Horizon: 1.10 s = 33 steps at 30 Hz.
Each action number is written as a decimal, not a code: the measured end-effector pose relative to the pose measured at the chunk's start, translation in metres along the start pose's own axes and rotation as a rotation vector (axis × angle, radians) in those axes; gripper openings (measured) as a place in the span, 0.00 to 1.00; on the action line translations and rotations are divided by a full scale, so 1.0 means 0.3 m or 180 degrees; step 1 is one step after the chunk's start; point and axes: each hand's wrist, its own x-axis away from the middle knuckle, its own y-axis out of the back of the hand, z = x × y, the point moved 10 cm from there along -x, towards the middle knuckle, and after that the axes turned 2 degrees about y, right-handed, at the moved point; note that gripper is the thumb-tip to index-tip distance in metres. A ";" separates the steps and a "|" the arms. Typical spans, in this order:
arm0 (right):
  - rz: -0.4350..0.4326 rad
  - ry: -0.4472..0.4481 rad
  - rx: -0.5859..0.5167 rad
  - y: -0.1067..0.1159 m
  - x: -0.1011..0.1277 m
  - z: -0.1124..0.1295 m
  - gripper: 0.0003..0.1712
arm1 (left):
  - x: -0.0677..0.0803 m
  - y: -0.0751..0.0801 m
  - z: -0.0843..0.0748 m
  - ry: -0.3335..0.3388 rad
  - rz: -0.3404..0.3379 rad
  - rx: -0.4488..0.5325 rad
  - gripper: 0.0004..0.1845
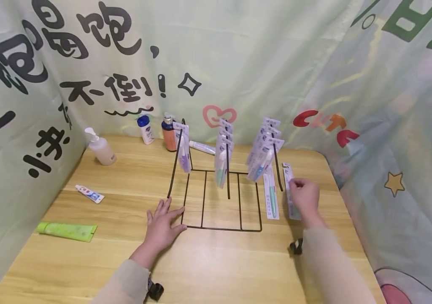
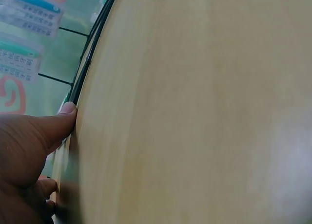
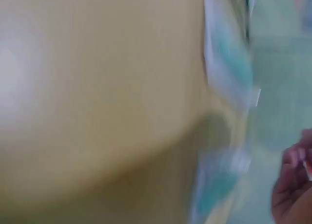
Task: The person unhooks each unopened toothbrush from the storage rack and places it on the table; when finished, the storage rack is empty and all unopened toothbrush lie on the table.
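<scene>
The left hand point(image 1: 163, 226) lies flat with fingers spread on the table point(image 1: 216, 261), touching the near left corner of the black wire rack point(image 1: 221, 202). To the right, the right hand point(image 1: 304, 195) pinches a packaged toothbrush point(image 1: 291, 198) lying on the table, beside another toothbrush pack point(image 1: 271, 196). Farther back, more packs point(image 1: 263, 152) hang on the rack.

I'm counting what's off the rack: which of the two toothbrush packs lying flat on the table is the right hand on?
The outer toothbrush pack, farthest right; the right hand covers it. The other pack lies untouched beside the wire rack.
</scene>
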 end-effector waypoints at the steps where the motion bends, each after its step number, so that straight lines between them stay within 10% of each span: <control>1: -0.0082 0.0213 -0.0145 -0.011 0.047 0.039 0.15 | 0.000 0.000 0.001 0.0008 0.0005 0.0006 0.33; 8: 0.0030 0.2301 -0.1165 -0.206 0.434 0.385 0.08 | 0.004 0.011 0.000 -0.0015 -0.0020 -0.0054 0.32; 12: 0.0449 0.2874 -0.1440 -0.317 0.533 0.605 0.12 | 0.005 0.018 -0.002 -0.0034 -0.0052 -0.0059 0.32; 21: 0.0587 0.2235 -0.1652 -0.462 0.425 0.911 0.22 | -0.010 0.011 -0.006 -0.0056 -0.0019 -0.0043 0.31; 33: 0.0406 0.1430 -0.1830 -0.540 0.279 0.987 0.09 | 0.006 0.017 -0.017 -0.0104 -0.0116 -0.0066 0.31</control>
